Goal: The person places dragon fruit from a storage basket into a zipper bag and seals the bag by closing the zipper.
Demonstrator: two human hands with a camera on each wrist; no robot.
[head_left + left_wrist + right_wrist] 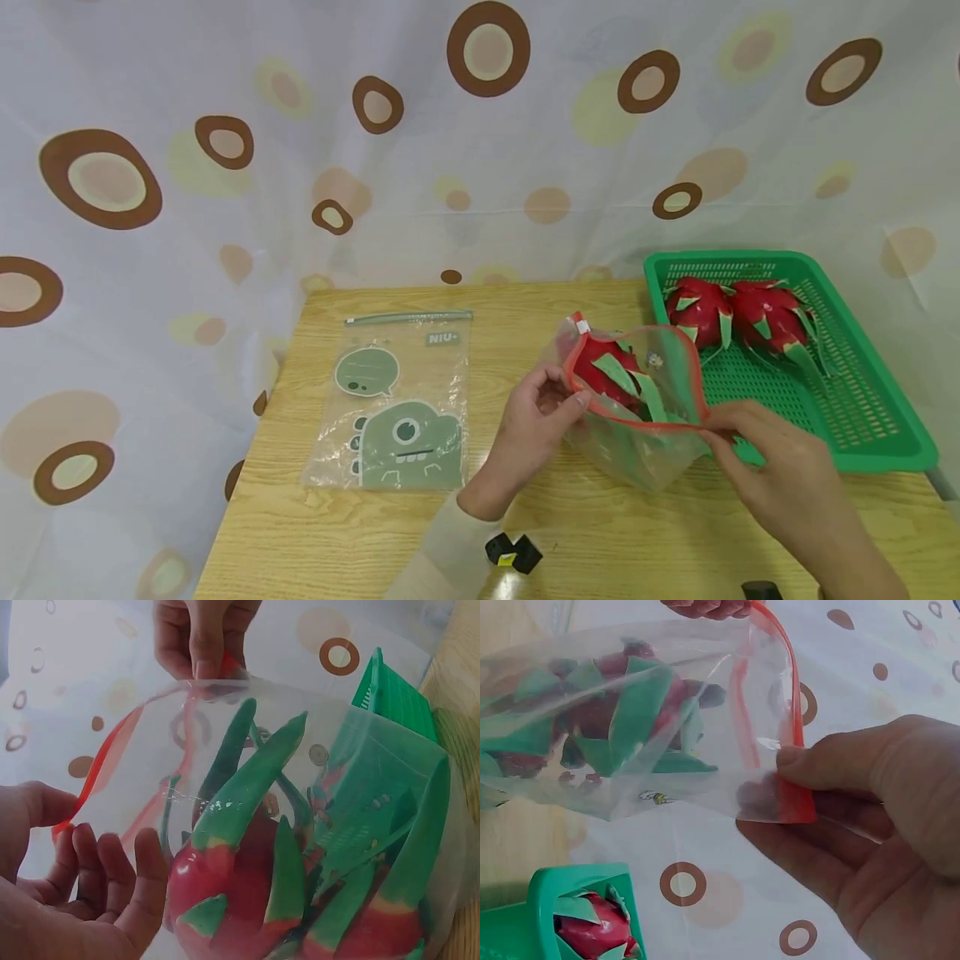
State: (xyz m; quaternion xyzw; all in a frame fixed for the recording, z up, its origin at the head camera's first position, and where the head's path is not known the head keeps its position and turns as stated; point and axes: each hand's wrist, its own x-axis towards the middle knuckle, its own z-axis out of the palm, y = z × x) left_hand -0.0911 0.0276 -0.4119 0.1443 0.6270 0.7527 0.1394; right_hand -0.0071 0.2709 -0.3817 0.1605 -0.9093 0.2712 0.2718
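A clear zip bag [637,460] with a red zip edge [660,428] stands on the table with its mouth open. Inside lies a red dragon fruit [225,892] with green leaf tips, and a second dragon fruit [382,930] shows through the plastic in the left wrist view. My left hand [532,429] pinches the near left side of the red edge between thumb and forefinger, other fingers loosely bent. At the opposite corner of the mouth, my right hand [783,467] pinches the edge, thumb over it in the right wrist view [855,787].
A green plastic basket [892,400] stands at the right, holding two dragon fruits [768,317] at its back. To the left a flat clear zip bag [408,442] with a green monster print lies on the wooden table [300,533]. A patterned cloth [525,150] hangs behind.
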